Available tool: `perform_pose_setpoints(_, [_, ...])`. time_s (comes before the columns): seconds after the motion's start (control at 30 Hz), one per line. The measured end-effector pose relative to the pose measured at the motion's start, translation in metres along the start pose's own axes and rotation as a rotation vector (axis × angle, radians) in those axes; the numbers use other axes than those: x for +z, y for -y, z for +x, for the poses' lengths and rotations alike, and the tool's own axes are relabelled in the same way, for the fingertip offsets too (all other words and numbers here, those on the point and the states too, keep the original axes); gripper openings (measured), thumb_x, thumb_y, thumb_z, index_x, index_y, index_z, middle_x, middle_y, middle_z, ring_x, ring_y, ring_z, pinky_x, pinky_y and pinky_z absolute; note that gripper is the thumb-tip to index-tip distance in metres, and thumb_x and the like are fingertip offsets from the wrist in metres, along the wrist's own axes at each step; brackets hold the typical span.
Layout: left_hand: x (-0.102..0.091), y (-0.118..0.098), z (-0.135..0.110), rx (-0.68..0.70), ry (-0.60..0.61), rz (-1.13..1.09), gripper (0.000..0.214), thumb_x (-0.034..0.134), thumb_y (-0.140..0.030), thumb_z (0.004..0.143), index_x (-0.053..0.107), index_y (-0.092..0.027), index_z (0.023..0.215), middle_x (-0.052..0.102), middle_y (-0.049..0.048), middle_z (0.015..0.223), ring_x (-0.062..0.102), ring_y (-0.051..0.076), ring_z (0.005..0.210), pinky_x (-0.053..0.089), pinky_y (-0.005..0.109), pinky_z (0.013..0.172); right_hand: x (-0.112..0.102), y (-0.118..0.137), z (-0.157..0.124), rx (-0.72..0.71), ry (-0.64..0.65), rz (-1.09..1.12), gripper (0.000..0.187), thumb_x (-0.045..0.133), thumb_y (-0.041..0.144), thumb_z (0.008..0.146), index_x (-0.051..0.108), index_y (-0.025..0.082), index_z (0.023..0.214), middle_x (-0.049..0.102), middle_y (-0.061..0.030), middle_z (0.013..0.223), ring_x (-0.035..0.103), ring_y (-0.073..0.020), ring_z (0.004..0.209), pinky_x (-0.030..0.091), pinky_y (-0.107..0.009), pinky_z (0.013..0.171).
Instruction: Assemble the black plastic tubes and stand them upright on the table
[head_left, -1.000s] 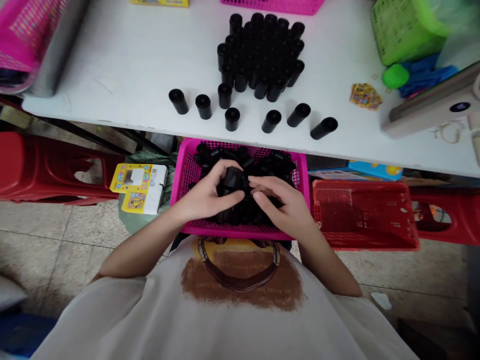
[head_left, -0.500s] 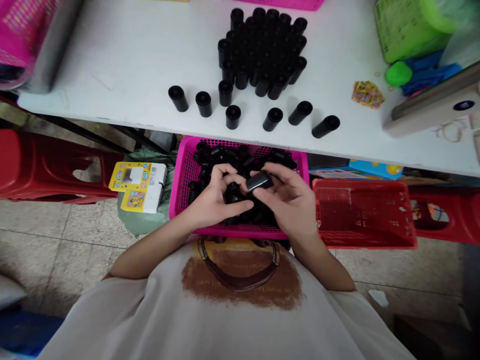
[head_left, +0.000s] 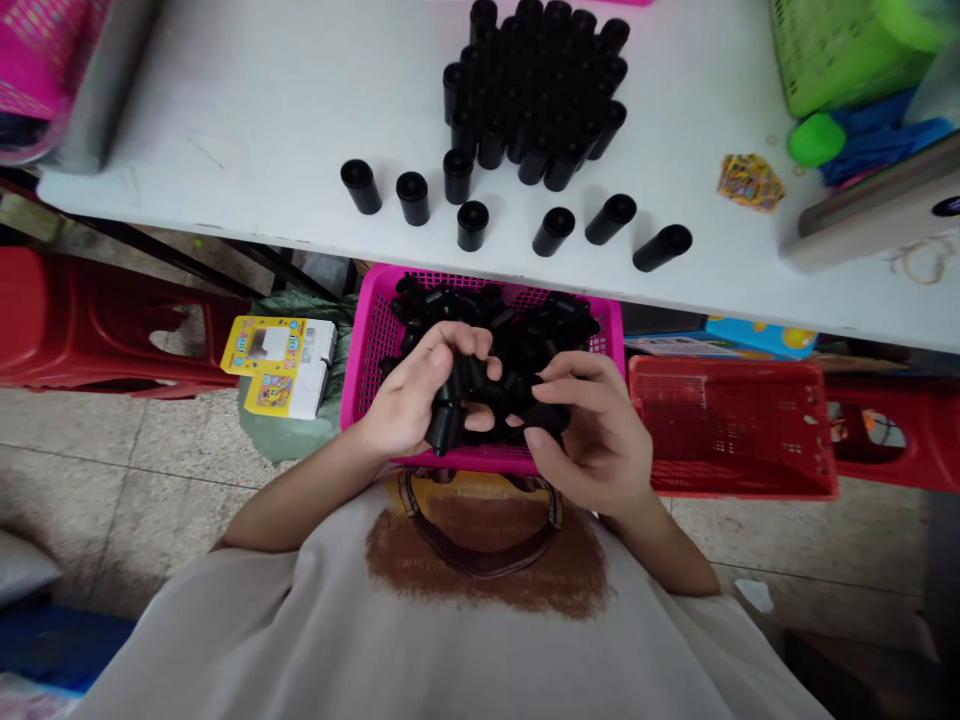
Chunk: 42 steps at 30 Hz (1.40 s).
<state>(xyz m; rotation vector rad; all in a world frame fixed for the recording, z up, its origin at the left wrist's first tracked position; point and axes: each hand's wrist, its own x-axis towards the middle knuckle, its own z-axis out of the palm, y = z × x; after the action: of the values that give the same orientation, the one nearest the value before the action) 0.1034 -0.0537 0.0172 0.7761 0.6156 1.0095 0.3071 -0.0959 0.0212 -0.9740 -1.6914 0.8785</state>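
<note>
A pink basket [head_left: 364, 352] full of black canisters rests on my lap below the table edge. My left hand [head_left: 411, 398] is closed round several black canisters [head_left: 450, 405] above the basket. My right hand [head_left: 600, 435] pinches another black canister [head_left: 546, 415] close beside it. On the white table [head_left: 247, 120] a dense cluster of upright black canisters [head_left: 536, 90] stands at the back, and a loose row of single canisters [head_left: 472, 222] stands nearer the edge, with one lying on its side [head_left: 661, 247].
A red basket [head_left: 731, 425] sits right of the pink one. A yellow and white box [head_left: 281, 365] lies to the left, with a red stool [head_left: 90, 320] beyond. A green basket [head_left: 832, 45], a green ball [head_left: 816, 138] and a small colourful packet [head_left: 750, 182] occupy the table's right.
My right hand dropped lower and nearer my body with a canister. My left hand shifted its hold, and a canister now sticks out below its fingers.
</note>
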Motion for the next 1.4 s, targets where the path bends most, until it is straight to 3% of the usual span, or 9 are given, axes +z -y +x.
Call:
perform_pose_setpoints(0.23, [0.019,0.005,0.012,0.174,-0.521,0.003,0.04,0.066,-0.06,0.097,0.045,-0.026,0.094,0.053,0.0032,0.11,0.06,0.017,0.097,0.052,0.018,0.058,0.023,0.006,-0.004,-0.044,0.041,-0.024,0.04,0.074,0.017,0.092,0.063,0.033,0.128,0.061,-0.0056,0.112,0.068,-0.0185,0.093,0.065,-0.033,0.077])
perform_pose_setpoints(0.4, [0.032,0.01,0.015,0.428,-0.678,-0.007,0.028,0.067,-0.048,0.099,0.049,-0.027,0.095,0.051,0.0032,0.111,0.057,0.016,0.1,0.051,0.018,0.061,0.037,-0.002,-0.01,0.111,-0.035,0.182,0.029,0.07,0.021,0.096,0.061,0.032,0.122,0.055,-0.0045,0.115,0.067,-0.0133,0.081,0.062,-0.027,0.064])
perform_pose_setpoints(0.6, [0.035,0.019,0.01,0.607,-0.631,0.088,0.027,0.066,-0.051,0.101,0.051,-0.029,0.096,0.051,0.0024,0.113,0.057,0.018,0.102,0.049,0.022,0.061,0.045,-0.009,-0.01,0.11,-0.052,0.196,0.026,0.072,0.027,0.095,0.06,0.032,0.117,0.057,-0.0053,0.111,0.065,-0.0164,0.085,0.062,-0.028,0.063])
perform_pose_setpoints(0.77, [0.019,0.024,0.004,0.592,-0.171,0.461,0.031,0.06,-0.055,0.103,0.053,-0.026,0.095,0.055,0.0041,0.104,0.063,0.019,0.094,0.058,0.036,0.082,0.046,-0.013,-0.009,0.078,-0.079,0.118,0.041,0.071,0.03,0.094,0.057,0.034,0.133,0.062,-0.0084,0.126,0.069,-0.024,0.112,0.066,-0.04,0.088])
perform_pose_setpoints(0.83, [0.013,0.021,0.004,0.569,-0.089,0.508,0.033,0.061,-0.057,0.102,0.054,-0.026,0.096,0.056,0.004,0.102,0.064,0.019,0.093,0.058,0.04,0.089,0.04,-0.011,-0.006,0.049,-0.022,0.08,0.045,0.07,0.024,0.097,0.058,0.035,0.138,0.068,-0.0075,0.128,0.07,-0.0251,0.117,0.065,-0.043,0.097])
perform_pose_setpoints(1.0, [0.003,0.006,0.011,0.321,-0.323,0.086,0.053,0.071,-0.077,0.086,0.05,-0.03,0.098,0.052,0.0005,0.099,0.062,0.017,0.087,0.056,0.03,0.072,-0.006,-0.024,0.024,-0.025,-0.173,-0.305,0.043,0.069,0.028,0.102,0.064,0.033,0.144,0.075,-0.0069,0.128,0.072,-0.0302,0.12,0.056,-0.053,0.112])
perform_pose_setpoints(1.13, [-0.007,-0.006,0.01,0.12,-0.335,0.005,0.062,0.075,-0.084,0.077,0.053,-0.031,0.1,0.056,0.0002,0.102,0.064,0.016,0.086,0.055,0.027,0.067,-0.052,-0.073,0.059,-0.036,-0.319,-0.719,0.048,0.067,0.043,0.104,0.062,0.025,0.149,0.072,-0.0136,0.134,0.056,-0.0416,0.139,0.044,-0.068,0.117])
perform_pose_setpoints(1.27, [-0.021,-0.027,0.004,0.178,-0.387,0.059,0.055,0.081,-0.079,0.076,0.061,-0.033,0.099,0.061,0.0006,0.106,0.065,0.019,0.092,0.058,0.03,0.071,-0.074,-0.122,0.074,-0.067,-0.283,-0.798,0.045,0.066,0.05,0.105,0.065,0.025,0.143,0.072,-0.0152,0.133,0.042,-0.0423,0.146,0.04,-0.068,0.115])
perform_pose_setpoints(1.4, [-0.033,-0.053,-0.004,0.248,-0.439,0.186,0.043,0.067,-0.078,0.089,0.066,-0.036,0.098,0.065,0.004,0.106,0.066,0.025,0.102,0.06,0.035,0.073,-0.075,-0.137,0.075,-0.15,-0.356,-0.863,0.047,0.075,0.054,0.099,0.068,0.031,0.14,0.069,-0.0137,0.135,0.04,-0.0393,0.139,0.028,-0.066,0.121])
